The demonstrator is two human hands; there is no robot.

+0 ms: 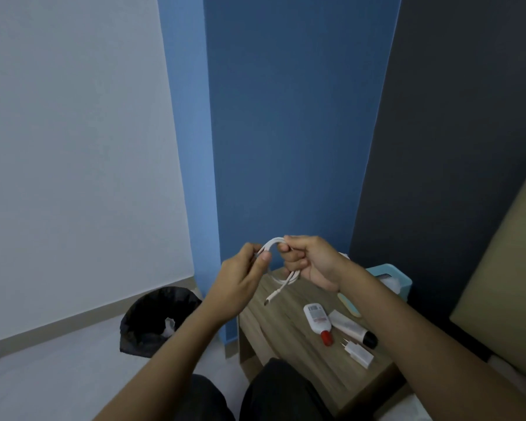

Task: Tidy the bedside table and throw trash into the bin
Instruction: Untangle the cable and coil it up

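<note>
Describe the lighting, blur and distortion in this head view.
Head view: dim, even light, no glare; wide-angle lens bends the wall edges; white cable between left hand and right hand reads soft; bin interior dark.

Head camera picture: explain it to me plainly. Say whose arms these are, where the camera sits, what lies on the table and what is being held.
There is no machine here. A person wears one wide-angle camera on the head, looking forward and down, so the two arms are the wearer's own. The left hand and the right hand both grip a white cable, looped between them above the wooden bedside table; one plug end hangs free. On the table lie a white bottle with a red cap, a white tube with a black cap, a white charger plug and a light blue box at the back. On the floor to the left stands a bin lined with a black bag.
</note>
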